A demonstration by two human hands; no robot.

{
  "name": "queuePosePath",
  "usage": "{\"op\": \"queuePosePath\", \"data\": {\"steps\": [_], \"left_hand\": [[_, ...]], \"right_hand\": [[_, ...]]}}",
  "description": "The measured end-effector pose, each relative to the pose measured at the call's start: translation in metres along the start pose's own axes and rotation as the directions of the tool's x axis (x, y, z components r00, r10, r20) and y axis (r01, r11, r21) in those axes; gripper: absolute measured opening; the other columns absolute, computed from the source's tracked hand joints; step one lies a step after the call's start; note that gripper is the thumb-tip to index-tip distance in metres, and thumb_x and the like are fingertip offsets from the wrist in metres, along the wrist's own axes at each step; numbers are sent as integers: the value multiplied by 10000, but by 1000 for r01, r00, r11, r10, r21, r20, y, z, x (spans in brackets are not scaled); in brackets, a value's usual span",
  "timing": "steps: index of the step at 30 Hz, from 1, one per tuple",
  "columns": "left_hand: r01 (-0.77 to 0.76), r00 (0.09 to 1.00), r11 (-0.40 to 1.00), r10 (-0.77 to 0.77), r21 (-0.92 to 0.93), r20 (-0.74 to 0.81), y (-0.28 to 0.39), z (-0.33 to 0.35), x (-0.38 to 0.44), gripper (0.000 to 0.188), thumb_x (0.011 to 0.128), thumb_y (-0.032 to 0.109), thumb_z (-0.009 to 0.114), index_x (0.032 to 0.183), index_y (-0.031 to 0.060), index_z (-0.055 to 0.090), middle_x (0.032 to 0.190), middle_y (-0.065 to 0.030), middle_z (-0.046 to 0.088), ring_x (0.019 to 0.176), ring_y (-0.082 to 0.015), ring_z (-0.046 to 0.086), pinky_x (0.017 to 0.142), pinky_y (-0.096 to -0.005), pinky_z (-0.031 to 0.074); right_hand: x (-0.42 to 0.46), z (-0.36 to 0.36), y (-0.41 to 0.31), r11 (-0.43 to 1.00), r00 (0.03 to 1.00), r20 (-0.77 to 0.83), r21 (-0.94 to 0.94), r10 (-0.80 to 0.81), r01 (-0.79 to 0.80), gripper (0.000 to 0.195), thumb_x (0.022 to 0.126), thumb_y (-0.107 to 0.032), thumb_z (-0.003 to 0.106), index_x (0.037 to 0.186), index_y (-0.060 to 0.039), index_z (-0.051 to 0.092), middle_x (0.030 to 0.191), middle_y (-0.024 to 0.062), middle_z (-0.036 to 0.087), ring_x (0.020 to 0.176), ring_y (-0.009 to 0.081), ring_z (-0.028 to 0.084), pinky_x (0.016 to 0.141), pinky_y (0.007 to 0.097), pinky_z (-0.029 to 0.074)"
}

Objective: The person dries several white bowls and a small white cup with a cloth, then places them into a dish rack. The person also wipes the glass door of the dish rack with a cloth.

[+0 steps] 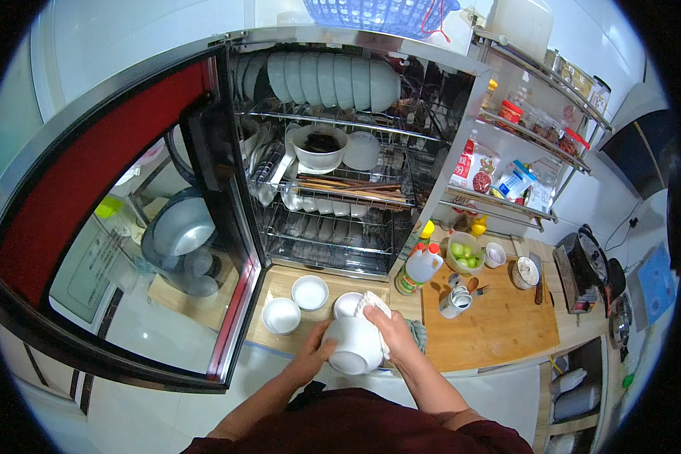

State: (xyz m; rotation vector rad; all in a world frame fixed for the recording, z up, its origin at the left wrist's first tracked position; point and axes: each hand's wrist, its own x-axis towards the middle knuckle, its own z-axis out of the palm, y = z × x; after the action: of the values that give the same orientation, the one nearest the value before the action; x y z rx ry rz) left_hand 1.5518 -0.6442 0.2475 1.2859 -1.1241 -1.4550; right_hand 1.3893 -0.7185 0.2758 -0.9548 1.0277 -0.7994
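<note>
Tilted between my hands is a white bowl (pixel 353 347), its underside turned towards me. My left hand (pixel 313 350) grips its left side. At its right, my right hand (pixel 390 332) holds a white cloth (pixel 373 305) bunched against the rim and wall. Just behind, partly hidden by the cloth, another white bowl (pixel 346 304) sits on the wooden counter (pixel 259 332). Two more white bowls, one nearer (pixel 282 316) and one farther (pixel 310 292), stand to the left. A grey-green cloth (pixel 416 335) lies right of my right hand.
A dish cabinet (pixel 340 271) stands ahead, its glass door (pixel 204 318) swung out left. Its racks hold plates (pixel 335 79), bowls and chopsticks (pixel 352 190). Rightward are a cutting board (pixel 488 323), bottles (pixel 417 269), a utensil cup (pixel 455 303) and a cleaver (pixel 538 284).
</note>
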Motion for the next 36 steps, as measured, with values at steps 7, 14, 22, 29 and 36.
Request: {"op": "queuePosePath", "data": {"steps": [7, 14, 22, 29, 36], "left_hand": [[47, 996, 655, -88, -754, -15, 18, 14, 5, 418, 900, 305, 435, 1177, -1, 370, 1099, -127, 462, 951, -196, 527, 751, -364, 514], [128, 991, 846, -90, -518, 97, -6, -5, 11, 536, 846, 264, 533, 1236, -26, 307, 1208, -165, 394, 1048, -244, 482, 802, -382, 492], [152, 942, 980, -106, -124, 320, -15, -16, 11, 612, 777, 266, 646, 1230, 5, 326, 1115, -162, 485, 945, -197, 529, 737, -340, 481], [163, 913, 986, -165, 37, 374, -22, 5, -8, 531, 743, 271, 691, 1118, 13, 417, 1000, -107, 535, 880, -155, 529, 736, -286, 448], [143, 956, 990, -138, -2, 258, -19, 21, -15, 513, 714, 278, 722, 1052, 5, 449, 915, -72, 547, 799, -116, 520, 687, -262, 445]], "right_hand": [[15, 7, 16, 926, 994, -97, 377, 47, -7, 335, 859, -300, 505, 1007, -1, 527, 908, 105, 594, 794, 185, 593, 681, 303, 487], [4, 2, -1, 943, 993, -118, 329, -7, 46, 310, 849, -289, 535, 966, -5, 572, 842, 87, 610, 701, 151, 592, 616, 274, 482], [6, -15, -7, 948, 994, 107, -313, -21, 54, 378, 823, -371, 573, 813, 3, 623, 720, 44, 609, 622, 97, 564, 563, 243, 457], [-12, -39, 29, 976, 984, 89, -168, 153, -137, 344, 812, -352, 588, 844, -10, 613, 738, 36, 611, 613, 99, 567, 567, 237, 458], [-8, -53, 62, 938, 967, -224, 343, 120, -37, 437, 863, -371, 500, 1024, 33, 540, 949, 129, 588, 795, 185, 594, 650, 299, 496]]}}
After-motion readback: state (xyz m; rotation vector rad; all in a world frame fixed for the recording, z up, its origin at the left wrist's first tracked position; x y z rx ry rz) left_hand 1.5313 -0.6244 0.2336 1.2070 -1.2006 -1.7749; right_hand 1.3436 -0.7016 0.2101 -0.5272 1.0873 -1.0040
